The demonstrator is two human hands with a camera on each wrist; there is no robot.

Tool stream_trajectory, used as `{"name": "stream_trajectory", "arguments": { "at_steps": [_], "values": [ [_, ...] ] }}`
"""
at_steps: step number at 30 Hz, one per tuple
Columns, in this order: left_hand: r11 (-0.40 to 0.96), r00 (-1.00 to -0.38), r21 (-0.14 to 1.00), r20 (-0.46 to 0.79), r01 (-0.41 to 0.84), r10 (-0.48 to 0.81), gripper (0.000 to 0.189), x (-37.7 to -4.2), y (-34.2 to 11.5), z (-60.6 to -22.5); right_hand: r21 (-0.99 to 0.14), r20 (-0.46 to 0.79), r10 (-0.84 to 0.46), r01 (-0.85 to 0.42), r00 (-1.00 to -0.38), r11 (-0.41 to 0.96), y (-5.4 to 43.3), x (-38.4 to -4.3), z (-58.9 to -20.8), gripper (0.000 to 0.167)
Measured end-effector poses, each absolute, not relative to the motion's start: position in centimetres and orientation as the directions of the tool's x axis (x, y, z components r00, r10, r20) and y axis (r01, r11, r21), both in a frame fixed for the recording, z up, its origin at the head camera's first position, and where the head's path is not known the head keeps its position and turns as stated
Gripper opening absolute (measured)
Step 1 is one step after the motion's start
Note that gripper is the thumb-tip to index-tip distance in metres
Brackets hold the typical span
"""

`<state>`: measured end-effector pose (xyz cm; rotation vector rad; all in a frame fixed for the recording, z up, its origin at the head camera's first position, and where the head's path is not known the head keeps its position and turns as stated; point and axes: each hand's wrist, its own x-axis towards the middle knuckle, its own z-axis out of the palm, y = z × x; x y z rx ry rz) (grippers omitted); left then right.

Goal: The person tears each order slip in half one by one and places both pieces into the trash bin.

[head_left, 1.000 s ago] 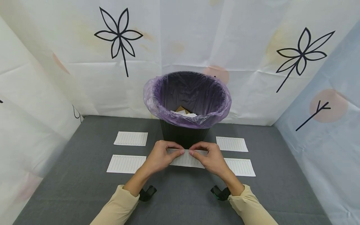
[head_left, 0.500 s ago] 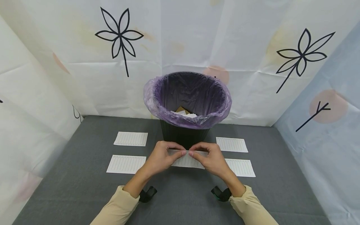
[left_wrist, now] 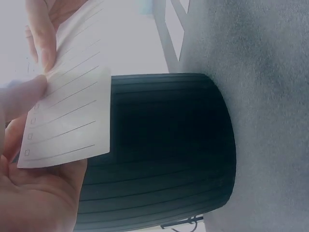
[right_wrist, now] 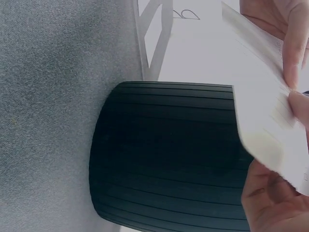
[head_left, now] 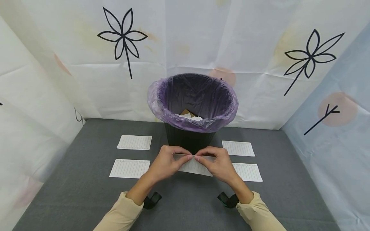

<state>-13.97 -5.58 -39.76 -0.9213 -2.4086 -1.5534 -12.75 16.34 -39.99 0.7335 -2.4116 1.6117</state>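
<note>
Both hands hold one white lined paper slip [head_left: 195, 167] in front of the bin, raised off the table. My left hand [head_left: 169, 161] pinches its upper edge between thumb and index finger. The right hand [head_left: 217, 162] pinches the same edge just beside it, the two sets of fingertips almost touching near the middle. In the left wrist view the paper [left_wrist: 79, 106] bends slightly and shows small checkboxes along the pinched edge. The right wrist view shows the back of the slip [right_wrist: 270, 125], curved, with other fingers behind it. No tear is plainly visible.
A black ribbed trash bin [head_left: 189, 138] with a purple liner [head_left: 156, 99] stands just beyond the hands, paper scraps [head_left: 192, 117] inside. Two lined slips lie at left, including one slip [head_left: 134, 142], and two at right, including another slip [head_left: 238, 148], on the grey table [head_left: 86, 192].
Both hands have shifted slightly right and toward the person with the slip. Their fingertips are a little closer together. The slips on the table and the bin stay put.
</note>
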Motion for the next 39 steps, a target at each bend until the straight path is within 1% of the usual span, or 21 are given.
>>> {"name": "stream_trajectory", "arguments": {
  "at_steps": [7, 13, 19, 25, 28, 30, 32, 36, 39],
  "values": [
    [0.258, -0.847, 0.85, 0.332, 0.46, 0.415, 0.009, -13.95, -5.56, -39.58, -0.776, 0.48, -0.319, -0.565, -0.817, 0.28, 16.17, -12.5, -39.97, 0.011],
    [0.212, -0.854, 0.899, 0.257, 0.383, 0.453, 0.01, -14.38, -5.87, -39.47, -0.723, 0.563, -0.305, -0.637, -0.768, 0.268, 15.81, -12.3, -39.75, 0.013],
    [0.194, -0.866, 0.931, 0.191, 0.309, 0.462, 0.011, -14.62, -5.92, -39.27, -0.723, 0.586, -0.287, -0.649, -0.758, 0.238, 15.94, -12.34, -40.19, 0.011],
    [0.147, -0.879, 0.973, 0.089, 0.176, 0.468, 0.013, -14.65, -5.79, -39.0, -0.714, 0.615, -0.263, -0.666, -0.743, 0.214, 15.79, -12.29, -40.48, 0.013],
    [0.125, -0.882, 0.984, 0.056, 0.128, 0.467, 0.015, -14.64, -5.74, -38.93, -0.725, 0.606, -0.252, -0.654, -0.754, 0.215, 15.73, -12.23, -40.53, 0.014],
    [0.124, -0.885, 0.985, 0.051, 0.122, 0.462, 0.015, -14.61, -5.72, -38.87, -0.74, 0.588, -0.243, -0.635, -0.771, 0.223, 15.69, -12.15, -40.51, 0.014],
    [0.13, -0.886, 0.982, 0.066, 0.141, 0.459, 0.015, -14.63, -5.69, -38.93, -0.763, 0.557, -0.235, -0.603, -0.797, 0.235, 15.7, -12.08, -40.5, 0.014],
    [0.151, -0.873, 0.962, 0.131, 0.225, 0.469, 0.012, -14.66, -5.7, -39.1, -0.815, 0.48, -0.225, -0.526, -0.848, 0.244, 15.77, -11.98, -40.44, 0.013],
    [0.138, -0.866, 0.965, 0.131, 0.223, 0.483, 0.012, -14.66, -5.77, -39.14, -0.825, 0.466, -0.232, -0.514, -0.854, 0.235, 15.82, -11.94, -40.4, 0.013]
  ]
}}
